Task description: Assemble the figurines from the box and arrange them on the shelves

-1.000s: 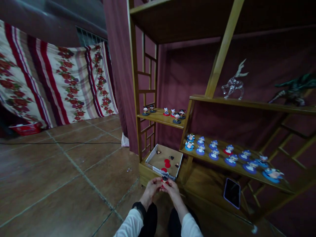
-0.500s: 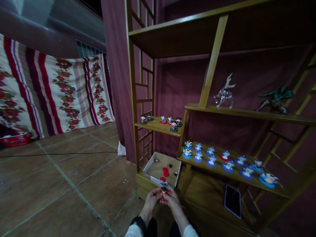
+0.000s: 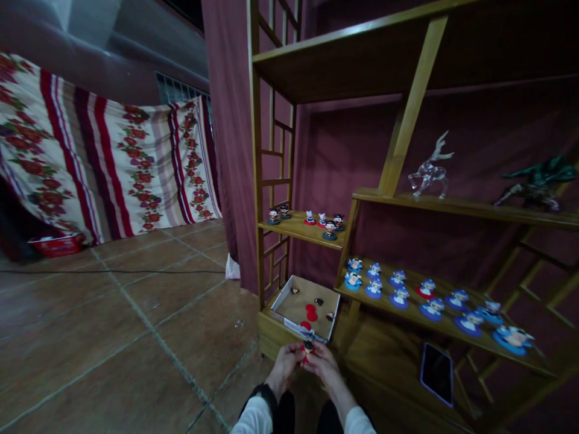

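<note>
Between the fingers of my left hand [image 3: 286, 361] and my right hand [image 3: 324, 361] is a small figurine [image 3: 308, 348] with a black-haired head and red below. Both hands are closed around it, just in front of a shallow cardboard box [image 3: 283, 320]. Inside the box lie several loose small figurine pieces and some red round bases [image 3: 311, 312]. My fingers cover part of the held figurine, so I cannot tell whether its red part is a separate base.
A wooden shelf unit [image 3: 307, 232] holds several small figurines on stands. Higher up stand a clear deer figurine [image 3: 430, 172] and a green figure [image 3: 536, 184]. A phone [image 3: 436, 374] lies on the lower board. A red basin [image 3: 56, 244] sits far left on the tiled floor.
My view has swung slightly left, so the shelf and box appear further right. Both hands still hold the figurine in front of the box.
</note>
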Tool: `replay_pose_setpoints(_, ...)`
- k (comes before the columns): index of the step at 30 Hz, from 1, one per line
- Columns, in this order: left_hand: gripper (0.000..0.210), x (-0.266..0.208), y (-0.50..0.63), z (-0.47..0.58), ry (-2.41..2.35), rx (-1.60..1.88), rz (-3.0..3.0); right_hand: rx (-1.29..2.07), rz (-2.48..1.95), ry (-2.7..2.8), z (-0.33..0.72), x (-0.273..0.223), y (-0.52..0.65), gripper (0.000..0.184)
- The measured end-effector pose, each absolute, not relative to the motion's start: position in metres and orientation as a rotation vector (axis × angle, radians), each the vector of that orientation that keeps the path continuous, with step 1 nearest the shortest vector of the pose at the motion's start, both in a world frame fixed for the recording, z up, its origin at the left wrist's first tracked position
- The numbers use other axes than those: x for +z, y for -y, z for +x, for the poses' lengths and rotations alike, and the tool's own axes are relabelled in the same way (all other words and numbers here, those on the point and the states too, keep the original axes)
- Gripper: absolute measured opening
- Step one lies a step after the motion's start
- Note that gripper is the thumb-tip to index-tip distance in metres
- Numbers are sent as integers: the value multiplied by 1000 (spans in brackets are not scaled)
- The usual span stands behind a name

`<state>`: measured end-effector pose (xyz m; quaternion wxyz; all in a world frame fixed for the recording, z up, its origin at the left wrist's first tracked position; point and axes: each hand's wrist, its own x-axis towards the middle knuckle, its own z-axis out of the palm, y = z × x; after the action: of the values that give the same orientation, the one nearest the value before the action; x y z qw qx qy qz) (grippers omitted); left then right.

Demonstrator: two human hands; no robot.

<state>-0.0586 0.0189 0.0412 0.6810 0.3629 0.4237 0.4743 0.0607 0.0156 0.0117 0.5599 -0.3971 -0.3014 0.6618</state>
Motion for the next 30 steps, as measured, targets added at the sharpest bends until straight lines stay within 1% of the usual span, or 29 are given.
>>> replay_pose_setpoints(4,36,38,-20,-59,-958,1079,793,1541,-968,679,57,13,-18,59)
replay_pose_setpoints(20,31,32,-26,-56,-956,1088,796,1541,-1041,666,64,11,-23,52)
replay_pose_setpoints(24,34,34,-27,-56,-922,1087,782,1563,-1056,631,65,15,-23,49)
replay_pose_setpoints(27,35,38,-26,-55,-914,1085,745,1597,-1047,632,68,23,-18,45)
replay_pose_setpoints(30,34,40,-25,-55,-924,1086,708,1584,-987,610,71,30,-14,35)
